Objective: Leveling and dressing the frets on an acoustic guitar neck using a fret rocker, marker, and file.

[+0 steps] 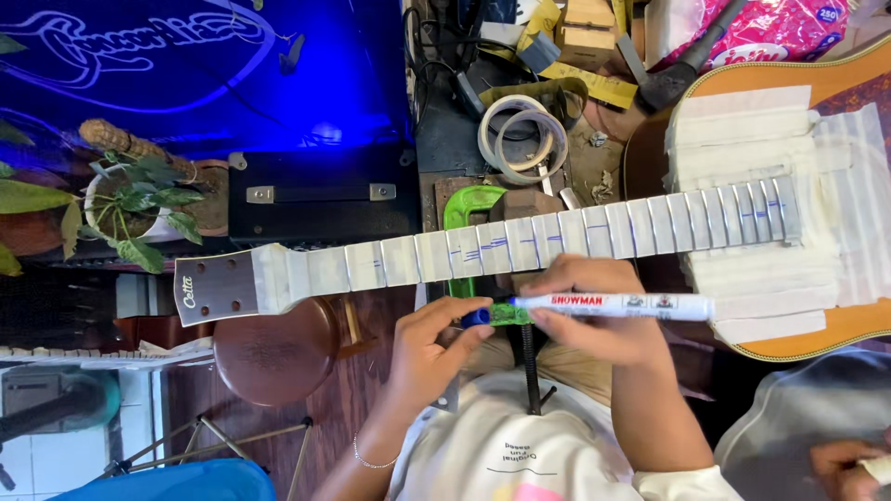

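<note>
A white marker [613,305] lies gripped in the right hand [599,315], just below the taped guitar neck [520,243], while left hand [432,348] fingers pinch its blue cap [476,317].

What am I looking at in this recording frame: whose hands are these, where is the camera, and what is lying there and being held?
The single picture comes from a camera worn on the person's head, looking down. The two bare hands are their own. The right hand holds a white marker pen; the left hand pinches its blue cap end. In front lies an acoustic guitar, its neck wrapped in pale masking tape bearing blue marks. A green clamp sits beneath the neck. Tape rolls lie beyond. Another person's hand shows at lower right.
</note>
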